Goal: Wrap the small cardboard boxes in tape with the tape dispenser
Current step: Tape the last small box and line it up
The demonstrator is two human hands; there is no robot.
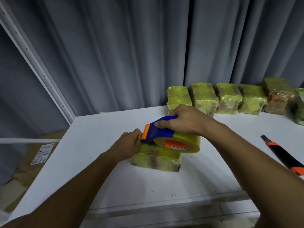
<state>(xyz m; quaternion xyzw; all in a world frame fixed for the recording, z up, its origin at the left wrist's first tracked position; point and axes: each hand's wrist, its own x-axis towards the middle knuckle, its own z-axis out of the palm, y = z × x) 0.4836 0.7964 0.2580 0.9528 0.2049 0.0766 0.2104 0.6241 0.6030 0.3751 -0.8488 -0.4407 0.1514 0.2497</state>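
Now | our right hand (184, 121) grips dispenser (162, 132) atop box (156, 159) | our left hand (130, 142) holds box's left end | table (102, 129)

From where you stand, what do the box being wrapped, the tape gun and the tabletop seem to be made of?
The box looks like brown cardboard under glossy, yellowish clear tape; brown shows at its edges and the film shines and wrinkles. The tape dispenser seems to be smooth moulded plastic, blue with orange parts. The table has a flat matte white surface, perhaps laminate or painted board; I cannot tell which.

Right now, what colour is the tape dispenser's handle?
Blue, with orange trim: the tape dispenser in the head view.
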